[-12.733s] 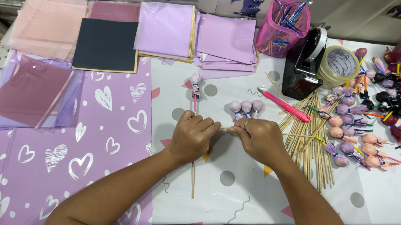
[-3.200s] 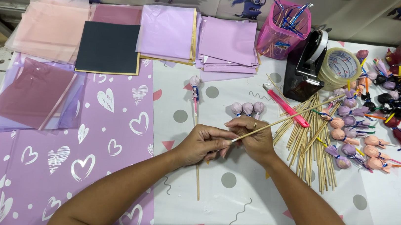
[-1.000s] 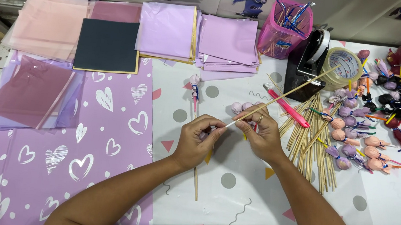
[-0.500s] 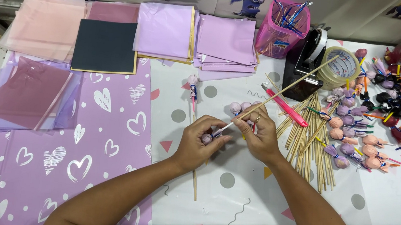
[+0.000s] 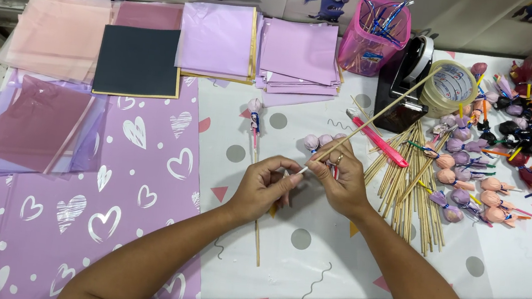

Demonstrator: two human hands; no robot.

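My right hand pinches a long wooden skewer that slants up to the right, over the tape dispenser. My left hand meets it at the skewer's lower tip, fingertips closed around that end. Just behind my hands lie a few small purple wrapped balls. A finished stick with a wrapped ball on top lies on the table to the left of them, its lower end passing under my left hand.
A pile of bare skewers and a pink cutter lie right of my hands. Wrapped balls with ribbons spread at the right. A black tape dispenser, pink pen holder, stacked coloured sheets and heart-printed paper surround.
The skewer, earlier lying low between my hands, has been tilted up toward the tape dispenser. My left hand has closed in on its lower tip.
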